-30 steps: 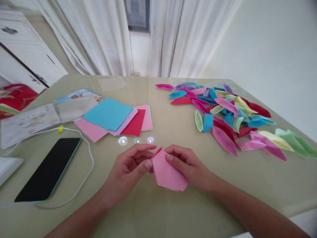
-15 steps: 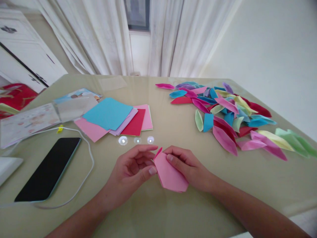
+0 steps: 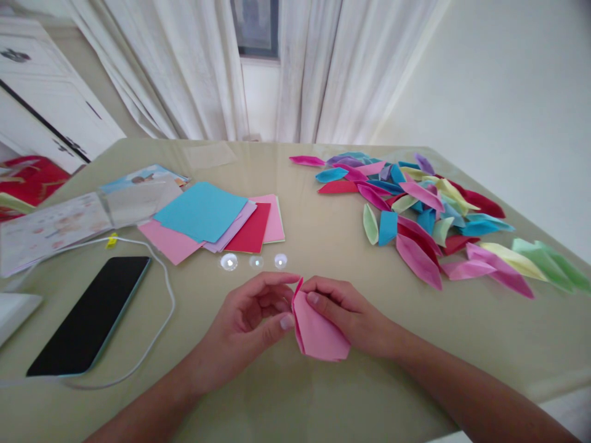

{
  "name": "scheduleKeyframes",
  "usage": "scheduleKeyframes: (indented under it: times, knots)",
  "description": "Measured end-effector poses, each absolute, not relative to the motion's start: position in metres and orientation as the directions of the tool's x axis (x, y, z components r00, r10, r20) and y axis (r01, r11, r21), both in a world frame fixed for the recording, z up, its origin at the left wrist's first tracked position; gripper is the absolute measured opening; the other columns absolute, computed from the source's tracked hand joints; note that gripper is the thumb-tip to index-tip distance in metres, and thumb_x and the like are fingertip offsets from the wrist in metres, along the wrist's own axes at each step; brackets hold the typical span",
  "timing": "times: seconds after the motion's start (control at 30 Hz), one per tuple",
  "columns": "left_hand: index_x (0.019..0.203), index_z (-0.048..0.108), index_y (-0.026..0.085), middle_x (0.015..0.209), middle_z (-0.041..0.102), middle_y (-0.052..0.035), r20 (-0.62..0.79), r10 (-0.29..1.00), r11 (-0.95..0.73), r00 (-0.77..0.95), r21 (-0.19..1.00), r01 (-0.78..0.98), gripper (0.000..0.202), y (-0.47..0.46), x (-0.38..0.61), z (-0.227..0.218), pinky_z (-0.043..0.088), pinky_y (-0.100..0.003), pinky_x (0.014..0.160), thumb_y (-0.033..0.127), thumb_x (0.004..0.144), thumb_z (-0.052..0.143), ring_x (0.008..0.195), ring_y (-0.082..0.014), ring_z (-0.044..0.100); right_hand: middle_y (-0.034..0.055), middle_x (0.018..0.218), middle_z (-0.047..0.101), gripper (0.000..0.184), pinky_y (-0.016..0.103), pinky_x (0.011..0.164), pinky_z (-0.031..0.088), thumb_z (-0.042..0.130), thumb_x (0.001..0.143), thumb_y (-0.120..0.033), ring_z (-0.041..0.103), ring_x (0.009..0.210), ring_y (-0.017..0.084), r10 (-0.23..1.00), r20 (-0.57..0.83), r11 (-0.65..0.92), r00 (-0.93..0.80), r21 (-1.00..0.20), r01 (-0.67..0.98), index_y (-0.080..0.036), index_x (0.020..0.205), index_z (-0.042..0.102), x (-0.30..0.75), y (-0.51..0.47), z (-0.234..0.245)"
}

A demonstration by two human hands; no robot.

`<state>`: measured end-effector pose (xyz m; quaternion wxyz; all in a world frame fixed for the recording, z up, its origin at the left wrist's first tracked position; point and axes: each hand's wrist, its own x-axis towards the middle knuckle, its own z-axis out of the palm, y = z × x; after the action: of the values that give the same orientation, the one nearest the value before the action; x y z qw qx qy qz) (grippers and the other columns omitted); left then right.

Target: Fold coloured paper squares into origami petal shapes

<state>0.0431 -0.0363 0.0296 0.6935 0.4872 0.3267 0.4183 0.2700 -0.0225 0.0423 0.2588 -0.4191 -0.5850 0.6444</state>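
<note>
Head view, both hands over the table [image 3: 295, 394].

- A pink folded paper [image 3: 319, 332] is held just above the near middle of the table, between the two hands. Its upper tip points away from the person and its lower edge is turned toward the person.
- Left hand [image 3: 249, 317]: the paper is grasped at its left edge. The thumb tip is pressed against that edge and the forefinger is stretched over to the upper tip. The other fingers are curled into the palm.
- Right hand [image 3: 353, 314]: the paper is grasped along its upper right side, with one fingertip laid flat on the pink face near the top. The remaining fingers are hidden behind the sheet.

Change against the earlier frames:
- The visible pink face has been narrowed; its left edge is now drawn in closer to the right hand.
- The left thumb has been shifted rightward and slightly lower, following that edge.
- The right hand is placed almost as before.

Surroundings, unchanged:
- A stack of coloured square sheets [image 3: 207, 215] is laid beyond the hands, to the left, with a blue sheet on top.
- A heap of folded paper pieces [image 3: 415, 212] is spread to the right, well apart from the hands.
- A dark phone [image 3: 90, 314] with a white cable [image 3: 164, 289] is seen at the left, near printed leaflets [image 3: 50, 227].
</note>
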Motion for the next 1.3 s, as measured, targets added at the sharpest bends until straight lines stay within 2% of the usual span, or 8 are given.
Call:
scheduleKeyframes:
  times: [0.2,0.4,0.6,0.77,0.9,1.0,1.1,1.3]
  knots:
    - [0.128,0.069,0.026,0.120,0.070,-0.0078,-0.073,0.918,0.124,0.389,0.986,-0.108,0.033,-0.039,0.045,0.037,0.055,-0.028,0.084,0.033,0.096,0.067,0.104,-0.0223,0.068,0.0050,0.103,0.068,0.045,0.028,0.073,0.050,0.047,0.106,-0.058,0.062,0.087,0.018,0.779,-0.200,-0.047,-0.595,-0.964,0.263,-0.021,0.121,0.067,0.274,-0.024,0.047]
    - [0.102,0.068,0.021,0.084,0.067,0.0008,-0.120,0.951,0.123,0.285,0.992,0.008,0.016,-0.038,0.049,0.031,0.051,-0.021,0.063,0.031,0.091,0.073,0.072,-0.0144,0.063,0.0093,0.122,0.066,0.088,0.040,0.095,0.050,0.086,0.073,-0.066,0.062,0.105,0.030,0.727,-0.071,0.239,-0.683,-0.906,0.349,-0.026,0.146,0.056,0.271,-0.033,0.058]
    - [0.112,0.063,0.022,0.105,0.075,-0.0046,-0.084,0.992,0.089,0.093,0.994,-0.056,0.031,-0.038,0.052,0.031,0.059,-0.026,0.078,0.029,0.087,0.079,0.096,-0.0192,0.073,0.0122,0.134,0.061,0.075,0.044,0.104,0.046,0.075,0.091,-0.053,0.059,0.117,0.030,0.785,-0.061,0.239,-0.616,-0.888,0.392,-0.025,0.155,0.045,0.271,-0.034,0.055]
    - [0.104,0.066,0.021,0.092,0.079,-0.0046,-0.131,0.991,0.132,0.013,0.986,-0.099,0.034,-0.037,0.052,0.036,0.059,-0.025,0.066,0.035,0.081,0.087,0.083,-0.0199,0.076,0.0118,0.133,0.061,0.072,0.041,0.099,0.048,0.074,0.092,-0.052,0.059,0.116,0.029,0.795,-0.085,0.192,-0.601,-0.904,0.383,-0.025,0.153,0.047,0.272,-0.034,0.055]
    - [0.087,0.074,0.021,0.097,0.078,-0.0043,-0.045,0.998,0.046,0.048,0.999,-0.014,0.013,-0.038,0.052,0.037,0.059,-0.023,0.066,0.031,0.086,0.082,0.083,-0.0173,0.073,0.0097,0.122,0.064,0.062,0.038,0.093,0.050,0.071,0.094,-0.053,0.060,0.107,0.027,0.787,-0.070,0.172,-0.613,-0.929,0.327,-0.024,0.147,0.054,0.271,-0.033,0.054]
    - [0.091,0.078,0.024,0.106,0.076,-0.0048,0.070,0.992,-0.072,0.101,0.997,0.016,0.004,-0.037,0.050,0.036,0.059,-0.023,0.075,0.028,0.090,0.079,0.094,-0.0176,0.071,0.0087,0.121,0.063,0.055,0.036,0.090,0.051,0.067,0.096,-0.054,0.061,0.104,0.025,0.790,-0.074,0.092,-0.609,-0.967,0.237,-0.023,0.140,0.057,0.271,-0.033,0.051]
    - [0.105,0.081,0.026,0.113,0.074,-0.0063,0.130,0.965,-0.136,0.229,0.991,0.008,0.014,-0.031,0.044,0.035,0.060,-0.024,0.086,0.026,0.091,0.079,0.106,-0.0192,0.070,0.0089,0.125,0.062,0.056,0.033,0.088,0.052,0.065,0.098,-0.055,0.062,0.104,0.024,0.796,-0.062,0.014,-0.602,-0.993,0.120,-0.023,0.142,0.053,0.271,-0.033,0.048]
    - [0.121,0.077,0.026,0.125,0.069,-0.0094,0.099,0.874,-0.033,0.475,0.989,-0.144,0.033,-0.016,0.024,0.036,0.061,-0.031,0.095,0.026,0.088,0.082,0.114,-0.0237,0.068,0.0085,0.126,0.060,0.051,0.032,0.090,0.052,0.058,0.103,-0.053,0.059,0.108,0.022,0.851,-0.015,0.006,-0.524,-0.999,0.037,-0.024,0.144,0.049,0.275,-0.031,0.046]
